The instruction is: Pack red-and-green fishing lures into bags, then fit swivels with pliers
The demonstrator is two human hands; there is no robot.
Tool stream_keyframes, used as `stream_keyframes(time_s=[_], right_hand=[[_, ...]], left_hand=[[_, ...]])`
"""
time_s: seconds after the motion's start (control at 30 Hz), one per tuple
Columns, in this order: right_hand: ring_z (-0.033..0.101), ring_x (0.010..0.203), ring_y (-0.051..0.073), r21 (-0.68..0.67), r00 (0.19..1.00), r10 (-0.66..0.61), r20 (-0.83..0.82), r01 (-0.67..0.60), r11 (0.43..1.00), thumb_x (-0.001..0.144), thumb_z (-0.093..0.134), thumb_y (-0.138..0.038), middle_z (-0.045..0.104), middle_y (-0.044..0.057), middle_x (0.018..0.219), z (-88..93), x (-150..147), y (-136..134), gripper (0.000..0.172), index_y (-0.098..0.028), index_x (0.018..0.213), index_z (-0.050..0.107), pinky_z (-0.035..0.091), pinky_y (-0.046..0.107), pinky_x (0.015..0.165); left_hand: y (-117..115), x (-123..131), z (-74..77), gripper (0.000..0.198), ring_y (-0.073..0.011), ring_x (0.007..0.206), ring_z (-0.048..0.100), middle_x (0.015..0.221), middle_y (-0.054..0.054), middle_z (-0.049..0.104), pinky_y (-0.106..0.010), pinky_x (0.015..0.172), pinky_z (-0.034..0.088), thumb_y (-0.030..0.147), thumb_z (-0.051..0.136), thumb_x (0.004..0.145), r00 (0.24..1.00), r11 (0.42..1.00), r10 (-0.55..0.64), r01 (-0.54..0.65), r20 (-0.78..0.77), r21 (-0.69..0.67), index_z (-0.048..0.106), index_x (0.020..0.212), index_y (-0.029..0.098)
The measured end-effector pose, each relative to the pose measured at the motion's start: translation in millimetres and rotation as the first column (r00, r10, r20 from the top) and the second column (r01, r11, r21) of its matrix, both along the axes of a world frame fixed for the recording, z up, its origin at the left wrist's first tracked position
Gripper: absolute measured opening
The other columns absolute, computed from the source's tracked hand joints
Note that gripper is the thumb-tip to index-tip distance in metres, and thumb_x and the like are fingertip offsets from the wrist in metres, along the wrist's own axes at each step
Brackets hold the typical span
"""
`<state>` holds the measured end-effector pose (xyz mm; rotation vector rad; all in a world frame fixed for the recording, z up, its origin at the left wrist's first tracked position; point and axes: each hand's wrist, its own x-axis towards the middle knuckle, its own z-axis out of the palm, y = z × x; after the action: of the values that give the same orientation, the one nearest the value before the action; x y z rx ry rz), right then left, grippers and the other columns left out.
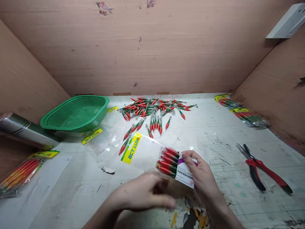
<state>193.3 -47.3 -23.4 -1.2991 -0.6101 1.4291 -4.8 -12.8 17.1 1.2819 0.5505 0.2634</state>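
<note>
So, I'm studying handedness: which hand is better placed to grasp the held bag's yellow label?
Probably the left hand: nearer the yellow label, seemingly empty though blurred; the right hand grips the white card.

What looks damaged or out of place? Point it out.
The white tabletop looks worn: dark and orange patches break its surface beside the right forearm, and what looks like a tear shows left of the left hand.

A pinkish-brown, board-like back wall (154, 60) spans the top of the frame, with purplish stains (104, 8) toward the upper left. Matching side walls, left (26, 73) and right (274, 82), angle inward. A white socket box (287, 24) hangs upper right. The pale, scuffed tabletop (205, 136) has a flaking patch (200, 219) at lower centre-right, under soft light.
</note>
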Motion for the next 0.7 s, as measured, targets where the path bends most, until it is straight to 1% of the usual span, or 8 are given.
stream_keyframes(time_s=[0.03,0.07,0.13,0.23,0.3,0.43,0.63,0.7], right_hand=[[0.052,0.044,0.01,-0.006,0.999,0.018,0.027,-0.017,1.0,0.075,0.075,-0.057,0.057,-0.006,0.054,1.2,6,1,0.042,-0.022,0.086,0.055,0.04,0.019,0.041],[0.053,0.044,0.01,-0.01,0.998,0.039,0.05,-0.039,0.999,0.075,0.076,-0.056,0.058,-0.006,0.054,2.4,11,2,0.042,-0.022,0.084,0.055,0.04,0.018,0.042],[0.055,0.045,0.01,-0.012,0.993,0.082,0.082,-0.081,0.997,0.073,0.078,-0.055,0.06,-0.006,0.055,4.4,17,3,0.042,-0.021,0.082,0.056,0.04,0.018,0.043],[0.054,0.044,0.01,-0.027,0.989,0.117,0.094,-0.115,0.993,0.07,0.08,-0.057,0.06,-0.005,0.054,4.6,16,2,0.045,-0.02,0.08,0.056,0.04,0.018,0.043],[0.054,0.044,0.01,-0.042,0.986,0.132,0.102,-0.129,0.991,0.07,0.078,-0.061,0.06,-0.006,0.054,1.8,11,1,0.048,-0.021,0.079,0.053,0.041,0.02,0.044],[0.051,0.044,0.011,-0.071,0.975,0.162,0.153,-0.153,0.986,0.071,0.072,-0.067,0.055,-0.008,0.053,-8.3,6,0,0.051,-0.023,0.08,0.048,0.042,0.023,0.046],[0.049,0.048,0.014,-0.073,0.881,0.228,0.415,-0.218,0.973,0.076,0.061,-0.071,0.052,-0.005,0.055,-6.2,11,7,0.049,-0.023,0.077,0.051,0.038,0.027,0.048],[0.052,0.057,0.016,-0.05,0.808,0.213,0.549,-0.223,0.973,0.077,0.063,-0.065,0.057,-0.001,0.065,4.3,14,11,0.043,-0.023,0.077,0.056,0.038,0.028,0.052]], left_hand=[[3,-9,8.5,0.033,-0.0268,0.078,0.073,0.085,-0.008,0.078,-0.034,0.075,0.056,0.043,0.077,0.078,0.979,0.978,-0.206,0.205,-0.01,-0.026,0.079,0.101,0.021],[5,-16,14.3,0.032,-0.0277,0.077,0.073,0.085,-0.009,0.078,-0.035,0.073,0.057,0.043,0.074,0.081,0.964,0.964,-0.266,0.266,0.011,-0.016,0.079,0.103,0.022],[10,-19,14.9,0.029,-0.0299,0.093,0.073,0.1,-0.012,0.077,-0.039,0.084,0.056,0.038,0.073,0.082,0.998,0.985,-0.048,0.039,0.047,0.168,0.078,0.107,0.025],[15,-3,-9.8,0.041,-0.0335,0.125,0.057,0.123,-0.011,0.07,-0.048,0.111,0.036,0.025,0.083,0.071,0.907,0.734,0.387,-0.414,0.168,0.539,0.076,0.11,0.031],[19,10,-33.0,0.038,-0.0344,0.125,0.057,0.117,-0.011,0.073,-0.051,0.112,0.033,0.022,0.084,0.068,0.895,0.658,0.412,-0.422,0.171,0.624,0.078,0.104,0.032],[22,23,-62.6,0.011,-0.0307,0.103,0.068,0.095,-0.01,0.077,-0.05,0.106,0.038,0.022,0.08,0.073,0.884,0.611,0.432,-0.434,0.18,0.662,0.08,0.082,0.028],[0,31,-58.5,0.012,-0.0256,0.086,0.061,0.083,-0.009,0.069,-0.039,0.075,0.046,0.017,0.062,0.086,0.806,0.32,0.563,-0.417,0.183,0.85,0.071,0.08,0.023],[-8,34,-55.9,0.014,-0.0228,0.08,0.058,0.082,-0.008,0.065,-0.034,0.068,0.045,0.014,0.056,0.088,0.782,0.286,0.601,-0.404,0.166,0.869,0.067,0.083,0.021]])
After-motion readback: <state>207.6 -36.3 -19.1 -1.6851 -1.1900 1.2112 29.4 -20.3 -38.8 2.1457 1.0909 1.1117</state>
